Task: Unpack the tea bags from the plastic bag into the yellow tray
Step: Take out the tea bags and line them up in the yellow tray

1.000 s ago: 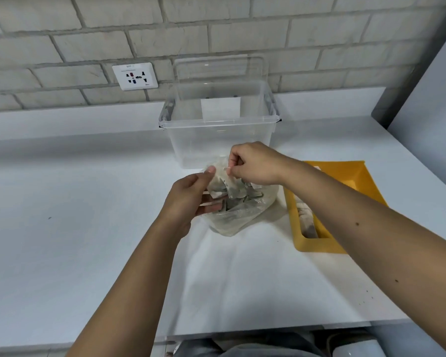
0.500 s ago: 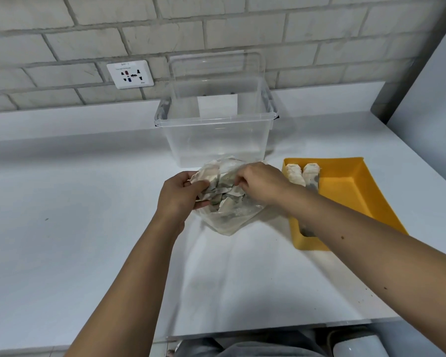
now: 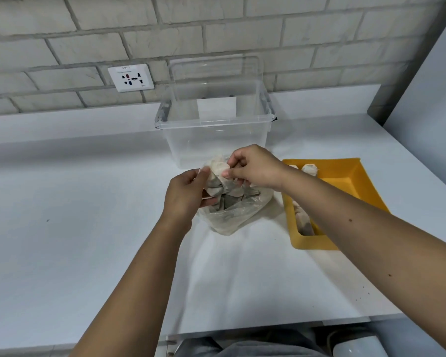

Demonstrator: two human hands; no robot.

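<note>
Right hand [image 3: 255, 167] pinched a pale paper tea bag [image 3: 218, 167] at the mouth of the crumpled clear plastic bag [image 3: 233, 215]; left hand [image 3: 184, 197] gripped the bag's near edge. Rectangular yellow plastic tray [image 3: 345, 181], some tea bags inside, sat just right of the hands. Clear plastic bin [image 3: 214, 140] stood behind.

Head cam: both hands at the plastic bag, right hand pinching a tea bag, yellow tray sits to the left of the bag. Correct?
One error: the yellow tray sits to the right of the plastic bag, not the left, as the head view shows. The rest holds: both hands are at the bag, the left hand gripping its edge and the right hand pinching a tea bag at its mouth.
</note>
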